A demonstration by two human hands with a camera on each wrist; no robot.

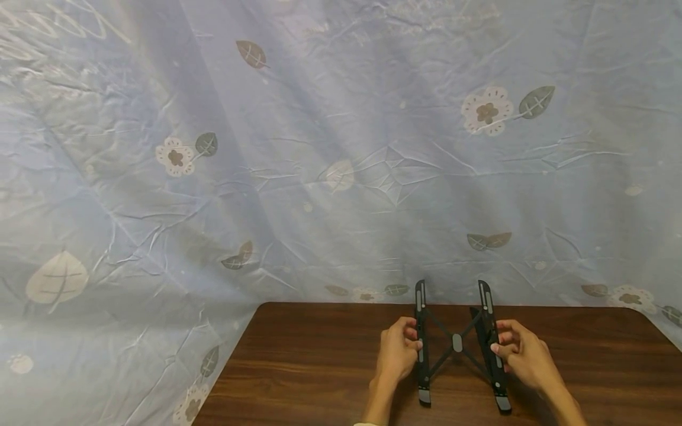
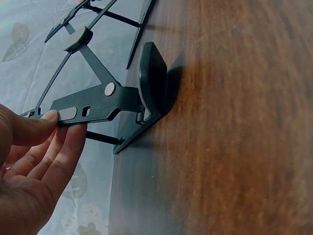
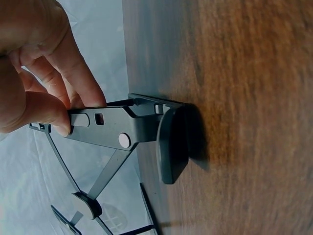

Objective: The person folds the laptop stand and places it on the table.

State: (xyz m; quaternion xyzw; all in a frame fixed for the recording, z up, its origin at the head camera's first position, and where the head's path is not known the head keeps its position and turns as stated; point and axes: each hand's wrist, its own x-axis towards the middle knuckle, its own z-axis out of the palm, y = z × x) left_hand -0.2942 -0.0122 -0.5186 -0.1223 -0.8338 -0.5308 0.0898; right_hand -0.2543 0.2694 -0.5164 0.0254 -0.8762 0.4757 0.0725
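A black folding laptop stand [image 1: 457,342] stands spread on the wooden table, two side rails joined by an X-shaped brace with a grey oval hub. My left hand [image 1: 396,351] pinches the left rail about midway, thumb on its top face by a grey pad [image 2: 67,113] and fingers beneath. On the other side my right hand [image 1: 524,356] pinches the right rail the same way, its thumb beside a grey pad [image 3: 79,120]. Upturned lips sit at the near ends of the rails, such as the right lip [image 3: 172,147], close over the tabletop.
The dark brown wooden table [image 1: 309,361] has rounded far corners. Behind it and at the left hangs a wrinkled pale blue-grey sheet [image 1: 330,148] printed with leaves and flowers, reaching the table's far edge.
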